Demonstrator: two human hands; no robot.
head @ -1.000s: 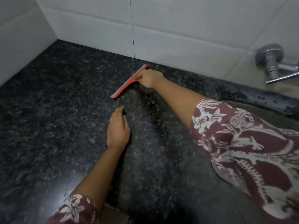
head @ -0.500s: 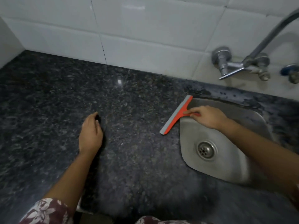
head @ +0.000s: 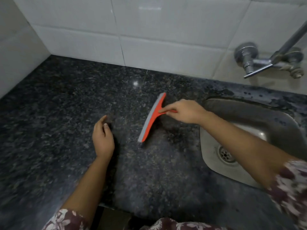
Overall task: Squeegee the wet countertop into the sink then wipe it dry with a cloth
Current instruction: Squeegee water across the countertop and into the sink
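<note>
Squeegee point(head: 152, 117): right hand point(head: 186, 112) pinches its handle, blade left of sink point(head: 245, 105), likely for a sinkward pull; left hand point(head: 103, 138) relaxed, steadying on countertop point(head: 49, 117).

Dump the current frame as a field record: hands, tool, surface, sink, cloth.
right hand: grips the squeegee handle, over the countertop left of the sink
squeegee: red frame, grey blade, lying diagonally, lower end at the countertop
left hand: fingers loosely curled, resting on the countertop, holding nothing
countertop: dark speckled stone
sink: steel basin, drain visible, right forearm crossing it
faucet: wall-mounted above the sink
cloth: none in view
</note>
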